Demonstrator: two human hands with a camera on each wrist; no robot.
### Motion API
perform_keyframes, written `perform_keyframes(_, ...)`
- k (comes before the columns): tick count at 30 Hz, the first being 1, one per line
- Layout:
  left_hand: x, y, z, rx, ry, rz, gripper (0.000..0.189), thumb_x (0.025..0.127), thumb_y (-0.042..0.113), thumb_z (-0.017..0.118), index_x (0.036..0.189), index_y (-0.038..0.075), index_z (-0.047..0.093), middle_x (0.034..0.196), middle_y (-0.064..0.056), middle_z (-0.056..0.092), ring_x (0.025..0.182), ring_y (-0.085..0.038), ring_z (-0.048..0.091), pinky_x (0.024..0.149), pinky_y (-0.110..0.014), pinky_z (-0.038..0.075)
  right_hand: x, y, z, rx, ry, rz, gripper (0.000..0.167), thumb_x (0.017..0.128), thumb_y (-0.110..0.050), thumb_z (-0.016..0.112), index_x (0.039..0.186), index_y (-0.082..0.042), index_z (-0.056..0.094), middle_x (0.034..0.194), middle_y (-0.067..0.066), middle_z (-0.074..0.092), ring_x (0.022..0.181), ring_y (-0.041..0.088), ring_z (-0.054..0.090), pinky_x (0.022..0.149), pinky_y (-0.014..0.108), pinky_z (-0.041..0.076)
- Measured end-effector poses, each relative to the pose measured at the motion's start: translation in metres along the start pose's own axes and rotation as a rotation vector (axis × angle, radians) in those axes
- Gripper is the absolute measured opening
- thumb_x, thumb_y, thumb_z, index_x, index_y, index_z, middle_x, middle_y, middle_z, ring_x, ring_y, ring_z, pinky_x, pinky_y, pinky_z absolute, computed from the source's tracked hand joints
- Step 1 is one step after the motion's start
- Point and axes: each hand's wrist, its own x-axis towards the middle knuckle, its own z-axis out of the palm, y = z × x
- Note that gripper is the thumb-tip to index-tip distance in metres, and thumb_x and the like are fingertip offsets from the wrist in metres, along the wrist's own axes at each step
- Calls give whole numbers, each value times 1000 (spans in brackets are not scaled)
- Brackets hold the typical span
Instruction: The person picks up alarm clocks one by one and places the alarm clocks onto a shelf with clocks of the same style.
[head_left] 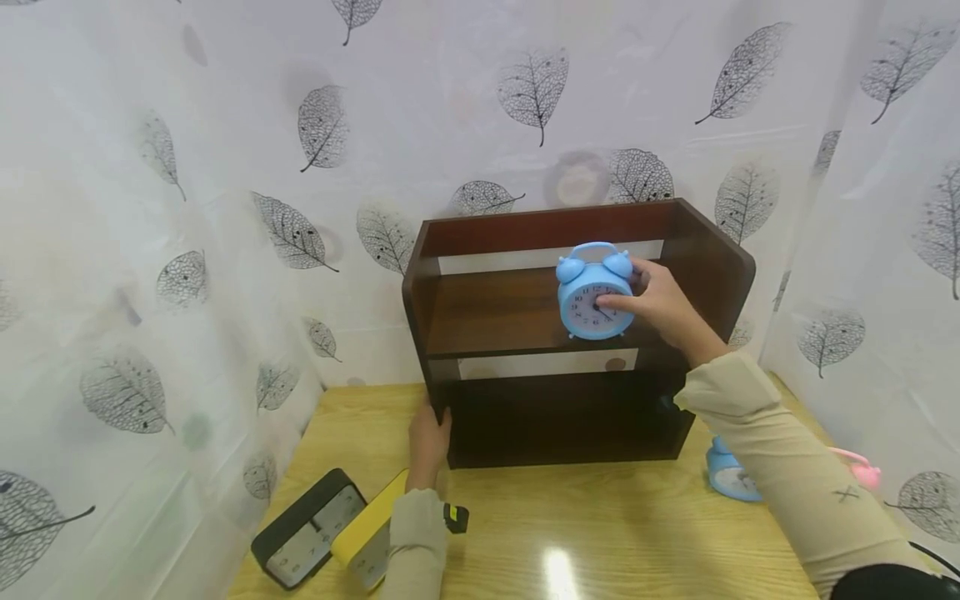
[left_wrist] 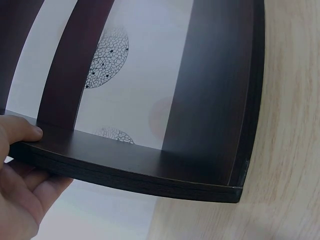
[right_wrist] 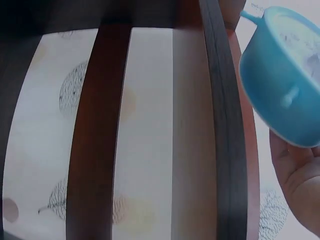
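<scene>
In the head view my right hand (head_left: 660, 304) grips a blue twin-bell alarm clock (head_left: 592, 308) by its side, thumb across the dial. The clock is upright in front of the upper shelf of a dark brown wooden rack (head_left: 502, 312). From the right wrist view, the clock's underside (right_wrist: 275, 95) shows beside the shelf board. Low on the rack's left side panel is my left hand (head_left: 429, 442). The left wrist view has that hand (left_wrist: 22, 175) gripping the panel's edge (left_wrist: 125, 177), thumb on one face and fingers on the other.
A black box-shaped clock (head_left: 311, 529) and a yellow one (head_left: 371, 533) lie at the front left of the wooden table (head_left: 600, 533). Right of the rack, another blue alarm clock (head_left: 731, 475) and a pink object (head_left: 862, 471) are partly hidden by my right sleeve. Leaf-patterned curtains (head_left: 465, 100) surround the table.
</scene>
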Motion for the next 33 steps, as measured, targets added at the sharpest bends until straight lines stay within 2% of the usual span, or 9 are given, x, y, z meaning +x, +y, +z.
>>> perform_keyframes(6, 0, 1, 0, 3, 25, 20, 43, 92, 13, 54, 125, -13, 46, 108, -33, 62, 96, -45, 63, 79, -51, 52, 6, -4, 16, 154, 1, -2, 52, 84, -18, 70, 127, 2, 49, 98, -9, 63, 90, 6, 62, 77, 17, 52)
perform_keyframes(9, 0, 1, 0, 12, 31, 27, 43, 92, 12, 55, 125, -14, 46, 107, -33, 63, 95, -44, 63, 78, -51, 53, 10, -6, 25, 233, -6, 22, 53, 85, -16, 69, 129, 3, 47, 100, -10, 62, 95, 6, 61, 82, 16, 50)
perform_keyframes(12, 0, 1, 0, 15, 35, 31, 44, 92, 12, 54, 126, -14, 45, 108, -34, 62, 95, -45, 63, 78, -51, 53, 13, -9, 32, 290, -17, 44, 55, 86, -14, 68, 132, 2, 44, 106, -7, 60, 100, 8, 59, 89, 21, 50)
perform_keyframes(14, 0, 1, 0, 16, 36, 33, 45, 92, 12, 54, 127, -15, 44, 110, -34, 61, 97, -45, 63, 79, -51, 53, 15, -11, 37, 310, -33, 56, 56, 87, -14, 66, 135, 1, 42, 112, -3, 58, 103, 9, 58, 95, 30, 49)
perform_keyframes(19, 0, 0, 1, 12, 35, 32, 47, 92, 11, 54, 130, -15, 42, 113, -34, 60, 100, -45, 62, 81, -51, 52, 21, -14, 46, 374, -73, 97, 59, 89, -12, 63, 140, -1, 36, 124, 8, 52, 109, 13, 53, 106, 46, 39)
perform_keyframes(25, 0, 1, 3, 3, 32, 40, 48, 92, 12, 54, 131, -13, 42, 113, -34, 60, 101, -46, 61, 82, -52, 52, 25, -12, 54, 382, -96, 113, 60, 89, -11, 62, 141, 0, 33, 134, 19, 45, 117, 21, 48, 109, 48, 34)
perform_keyframes(33, 1, -1, 2, 4, 37, 44, 47, 92, 10, 54, 131, -13, 41, 113, -33, 60, 101, -46, 61, 83, -53, 51, 27, -7, 54, 362, -112, 131, 60, 90, -12, 62, 141, 0, 32, 133, 17, 46, 118, 20, 48, 111, 46, 32)
